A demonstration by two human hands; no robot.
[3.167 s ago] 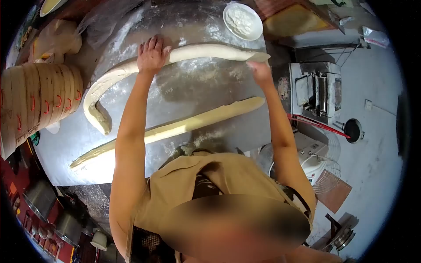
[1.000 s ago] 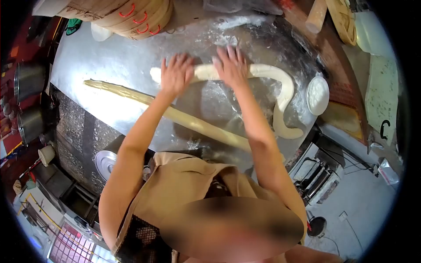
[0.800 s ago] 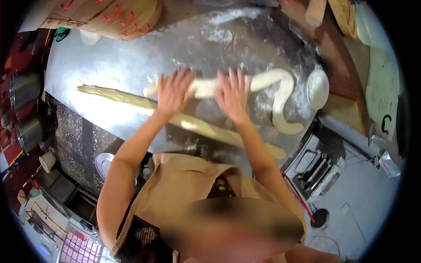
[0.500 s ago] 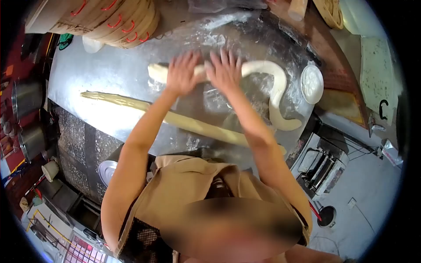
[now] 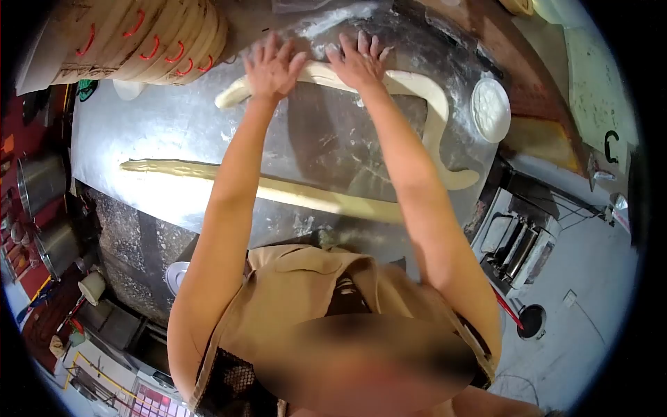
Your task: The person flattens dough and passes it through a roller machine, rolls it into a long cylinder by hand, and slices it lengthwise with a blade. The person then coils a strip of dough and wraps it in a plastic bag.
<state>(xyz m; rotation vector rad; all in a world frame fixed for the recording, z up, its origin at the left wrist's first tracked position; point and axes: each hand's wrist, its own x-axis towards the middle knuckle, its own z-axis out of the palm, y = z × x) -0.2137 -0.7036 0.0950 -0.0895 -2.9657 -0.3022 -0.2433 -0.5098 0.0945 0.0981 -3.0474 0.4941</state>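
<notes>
A long pale rope of dough (image 5: 436,115) lies across the far side of the metal worktop (image 5: 333,149), bending toward me at its right end. My left hand (image 5: 273,69) rests flat on the rope near its left end, with the fingers spread. On the same rope, farther right, lies my right hand (image 5: 358,62), palm down, its fingers apart and pointing away from me. Nearer to my body, a second dough strip (image 5: 316,197) stretches from left to right; my forearms pass over it. Neither hand grasps anything.
Stacked bamboo steamers (image 5: 149,42) with red handles stand at the back left. A white bowl of flour (image 5: 490,110) sits by the right edge. Flour is scattered over the worktop. To the lower right is a machine with rollers (image 5: 517,243).
Both hands have pushed away from me, and the rope under them has rolled farther back. Its left part looks thinner and longer. The near strip stays in place on the worktop.
</notes>
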